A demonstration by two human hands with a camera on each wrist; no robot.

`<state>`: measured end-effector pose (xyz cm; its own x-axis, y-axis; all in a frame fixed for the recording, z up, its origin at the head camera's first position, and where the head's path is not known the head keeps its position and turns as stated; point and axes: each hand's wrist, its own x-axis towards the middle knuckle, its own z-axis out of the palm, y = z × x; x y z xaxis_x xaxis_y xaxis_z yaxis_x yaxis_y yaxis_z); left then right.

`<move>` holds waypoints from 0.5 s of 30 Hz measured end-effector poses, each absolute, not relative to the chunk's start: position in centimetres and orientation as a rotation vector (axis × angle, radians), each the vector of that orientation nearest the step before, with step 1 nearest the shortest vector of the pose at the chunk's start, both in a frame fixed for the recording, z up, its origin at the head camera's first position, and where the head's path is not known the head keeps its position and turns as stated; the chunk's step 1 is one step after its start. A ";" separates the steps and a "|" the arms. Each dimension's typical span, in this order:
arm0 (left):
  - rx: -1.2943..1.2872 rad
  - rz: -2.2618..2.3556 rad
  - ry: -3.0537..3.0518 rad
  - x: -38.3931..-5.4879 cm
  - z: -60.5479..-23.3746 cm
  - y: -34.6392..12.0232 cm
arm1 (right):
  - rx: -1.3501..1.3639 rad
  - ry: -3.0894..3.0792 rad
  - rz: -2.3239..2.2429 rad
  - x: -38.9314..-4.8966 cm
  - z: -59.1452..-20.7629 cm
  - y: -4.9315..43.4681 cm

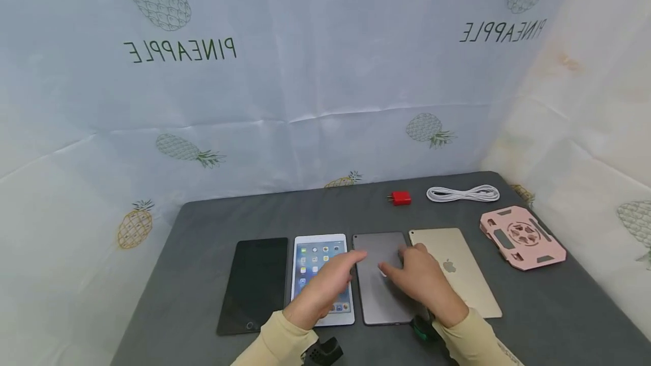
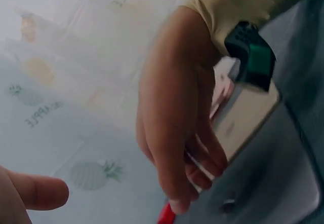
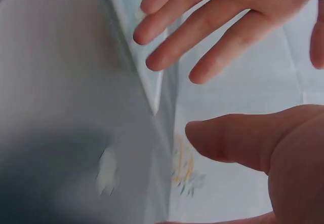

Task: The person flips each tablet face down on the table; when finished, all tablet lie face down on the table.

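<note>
Four tablets would be too exact a tally, so: several tablets lie side by side on the table. My left hand (image 1: 329,281) is over the right half of a white tablet (image 1: 300,264) with its screen lit; in the right wrist view its fingers (image 3: 172,51) are spread and hold nothing. My right hand (image 1: 426,278) is above a grey tablet (image 1: 373,304), lying back up, and overlaps the left edge of a gold tablet (image 1: 473,281). Its thumb points at the grey tablet's logo, and its fingers bend slightly around nothing. Whether either hand touches a tablet I cannot tell.
A black tablet (image 1: 258,281) with a dark screen lies at the left. Toward the back are a red charger plug (image 1: 400,198) and a coiled white cable (image 1: 463,193). A pink case-like stand (image 1: 523,237) sits near the right edge. Pineapple-print cloth (image 1: 305,72) hangs behind the grey table (image 1: 173,298).
</note>
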<state>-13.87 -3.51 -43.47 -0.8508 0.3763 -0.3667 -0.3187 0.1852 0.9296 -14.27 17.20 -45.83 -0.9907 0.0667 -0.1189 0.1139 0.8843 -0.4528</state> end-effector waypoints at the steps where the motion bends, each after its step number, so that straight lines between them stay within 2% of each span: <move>1: 0.060 1.703 1.979 -13.8 -43.4 -4.2 | 0.119 2.955 -0.737 -14.3 -45.7 16.6; 10: -0.152 1.620 2.270 -13.5 -43.4 -10.0 | -0.090 2.873 -0.889 -14.3 -44.3 10.2; 15: -0.177 1.597 2.281 -13.0 -44.0 -11.9 | -0.135 2.827 -0.866 -14.0 -44.4 7.4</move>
